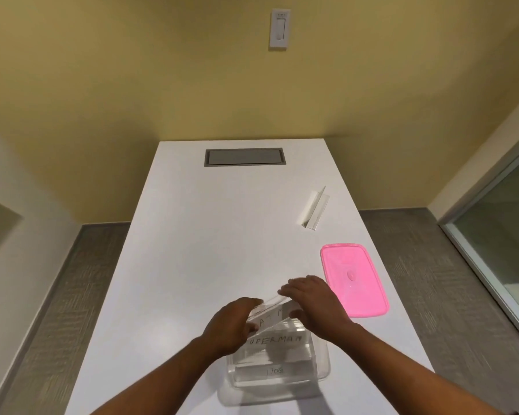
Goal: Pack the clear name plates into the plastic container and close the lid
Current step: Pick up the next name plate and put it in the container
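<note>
- Container (322, 359) – clear, at the near table edge; plates marked "UPERMAN" and "DOG" already lie inside.
- Left hand (232, 323), right hand (313, 301) – each pinching one end of a lettered plate (271, 314), tilted over the container's far rim.
- Advice: level it, lower it flat onto the stack.
- Spare plate (315, 208) – far right, unpacked.
- Lid (354, 284) – pink, just right; nothing obstructs.

A clear name plate (270, 316) tilts over the open clear container (321, 363) holding two lettered plates; another plate (314, 210) and the pink lid (354, 283) lie at one o'clock.
</note>
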Tool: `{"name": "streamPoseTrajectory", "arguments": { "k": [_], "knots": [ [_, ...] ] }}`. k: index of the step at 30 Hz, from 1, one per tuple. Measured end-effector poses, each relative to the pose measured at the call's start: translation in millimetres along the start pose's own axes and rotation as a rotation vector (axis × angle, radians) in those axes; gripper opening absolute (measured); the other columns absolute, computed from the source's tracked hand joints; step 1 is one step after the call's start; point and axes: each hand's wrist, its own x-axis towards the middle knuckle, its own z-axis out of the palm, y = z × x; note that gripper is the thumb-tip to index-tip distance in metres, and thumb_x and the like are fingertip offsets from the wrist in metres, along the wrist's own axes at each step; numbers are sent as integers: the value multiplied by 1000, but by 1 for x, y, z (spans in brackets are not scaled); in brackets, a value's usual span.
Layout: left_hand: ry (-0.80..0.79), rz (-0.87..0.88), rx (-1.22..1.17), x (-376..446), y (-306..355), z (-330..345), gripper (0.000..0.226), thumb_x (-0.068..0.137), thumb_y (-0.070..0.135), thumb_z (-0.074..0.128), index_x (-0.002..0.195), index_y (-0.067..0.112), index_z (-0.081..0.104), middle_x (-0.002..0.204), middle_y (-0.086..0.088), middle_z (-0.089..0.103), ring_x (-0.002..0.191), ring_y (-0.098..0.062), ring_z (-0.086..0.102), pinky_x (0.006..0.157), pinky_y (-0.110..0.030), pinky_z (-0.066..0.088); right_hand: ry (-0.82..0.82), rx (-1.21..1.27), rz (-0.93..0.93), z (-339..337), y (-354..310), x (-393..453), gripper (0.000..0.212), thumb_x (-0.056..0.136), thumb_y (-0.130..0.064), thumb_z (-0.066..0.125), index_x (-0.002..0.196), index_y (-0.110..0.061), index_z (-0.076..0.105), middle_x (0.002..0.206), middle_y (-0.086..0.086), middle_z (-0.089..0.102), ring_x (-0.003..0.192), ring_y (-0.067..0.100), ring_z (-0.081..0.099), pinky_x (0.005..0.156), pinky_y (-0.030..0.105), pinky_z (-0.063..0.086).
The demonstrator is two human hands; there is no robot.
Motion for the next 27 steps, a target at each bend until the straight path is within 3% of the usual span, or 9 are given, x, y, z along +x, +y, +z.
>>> {"name": "streamPoseTrajectory", "arguments": {
  "k": [4,8,13,20,27],
  "knots": [
    [-58,4,64,-8,-7,12,54,91,32,62,143,33,44,146,10,52,131,-14,50,105,-29,41,-55,46,54,14,-4,-13,50,73,-37,81,121,-33,69,122,-12,73,112,17,68,91,35,53],
    [-100,-3,97,-12,-14,23,54,92,29,61,143,37,44,147,13,52,132,-14,50,106,-27,41,-146,50,111,29,-12,-21,50,77,-40,77,126,-35,67,125,-11,72,115,19,67,89,34,54],
    [-116,-10,163,-10,-21,36,51,93,25,56,140,38,43,140,9,59,123,-18,57,99,-30,46,-153,125,172,46,-15,-27,40,76,-17,72,114,-31,71,107,-9,78,98,22,74,74,34,59],
    [-160,-22,249,5,-22,46,41,92,19,48,131,28,47,119,2,66,108,-24,63,88,-39,52,-229,93,202,69,-16,-23,40,85,-10,57,120,-27,65,120,-7,73,106,22,69,81,32,55],
    [-203,-66,324,13,-18,55,37,90,10,45,125,22,50,125,-4,63,111,-29,62,90,-41,52,-276,84,213,88,-8,-20,51,86,-9,54,132,-29,62,132,-7,69,113,21,67,88,30,52]
  ]
}}
